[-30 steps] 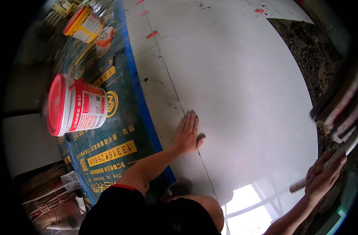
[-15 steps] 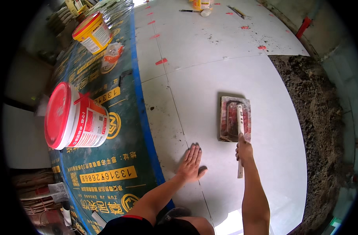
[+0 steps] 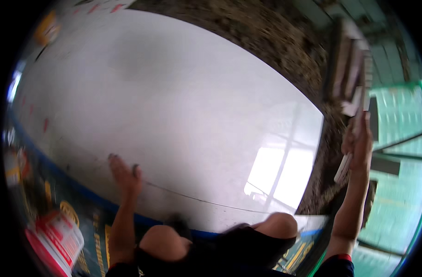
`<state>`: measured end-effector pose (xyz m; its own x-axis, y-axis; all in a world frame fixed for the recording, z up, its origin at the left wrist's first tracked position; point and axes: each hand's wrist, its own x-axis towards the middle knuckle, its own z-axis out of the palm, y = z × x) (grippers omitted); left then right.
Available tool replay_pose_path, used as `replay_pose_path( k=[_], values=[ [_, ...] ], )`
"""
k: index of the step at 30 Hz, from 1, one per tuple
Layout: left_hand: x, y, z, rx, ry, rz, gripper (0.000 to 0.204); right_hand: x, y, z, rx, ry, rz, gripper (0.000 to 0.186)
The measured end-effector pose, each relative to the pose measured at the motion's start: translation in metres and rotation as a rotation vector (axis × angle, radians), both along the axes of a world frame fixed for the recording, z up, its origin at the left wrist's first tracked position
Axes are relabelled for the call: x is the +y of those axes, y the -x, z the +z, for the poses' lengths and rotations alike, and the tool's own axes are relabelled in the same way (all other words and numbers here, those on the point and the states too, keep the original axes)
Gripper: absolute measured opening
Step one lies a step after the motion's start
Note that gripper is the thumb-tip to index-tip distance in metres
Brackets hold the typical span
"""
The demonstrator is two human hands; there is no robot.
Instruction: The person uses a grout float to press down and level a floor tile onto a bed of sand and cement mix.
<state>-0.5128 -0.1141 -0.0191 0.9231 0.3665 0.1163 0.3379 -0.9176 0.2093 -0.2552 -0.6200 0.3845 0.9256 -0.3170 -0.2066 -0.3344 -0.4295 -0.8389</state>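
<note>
The right hand (image 3: 360, 138) grips the pale handle (image 3: 343, 170) of a float (image 3: 350, 64), its fingers wrapped around it. The float is clear of the white tile (image 3: 188, 111), out past the tile's right edge in the view, with its wide, blocky head above the hand and tilted on edge; motion blurs its outline. Behind it lie a strip of rough brown dirt (image 3: 248, 30) and a pale green sheet (image 3: 395, 108).

The left hand (image 3: 126, 176) holds nothing. Its fingers are straight, with the thumb held apart, and it is palm down at the near side of the tile, close to a thin dark seam (image 3: 192, 197). It looks laid on the tile, but the blur makes contact hard to confirm.

The person's two bare knees (image 3: 165, 242) show at the lower edge, between the forearms. A bright window reflection shines on the tile's right part. Blue tape (image 3: 93, 196) runs along the tile floor's near side, beside a dark green floor cover (image 3: 94, 231) with yellow print. A red and white bucket (image 3: 58, 240) is at the lower left, and a blurred yellow bucket (image 3: 47, 28) is at the upper left.
</note>
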Motion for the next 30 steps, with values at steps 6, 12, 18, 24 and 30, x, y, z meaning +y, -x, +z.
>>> replay_pose_path(
  k=[6,12,18,24,30],
  values=[
    [-0.003,-0.003,0.009,-0.027,-0.167,-0.155,0.082,-0.114,0.055,-0.165,-0.256,0.243,-0.331,0.058],
    [0.024,-0.032,0.038,0.733,-0.258,-0.356,0.096,-0.164,0.081,-0.38,0.492,0.086,-0.168,0.07],
    [-0.089,-0.145,0.086,0.801,-0.376,-0.915,0.117,-0.139,0.041,-0.327,0.396,-0.072,-0.166,0.062],
    [-0.24,-0.108,0.079,0.867,-0.413,-1.208,0.138,-0.15,0.068,-0.34,0.347,-0.179,-0.156,0.063],
    [-0.228,-0.117,0.068,0.713,-0.457,-1.176,0.136,-0.126,0.17,-0.324,0.388,-0.478,-0.179,0.056]
  ],
)
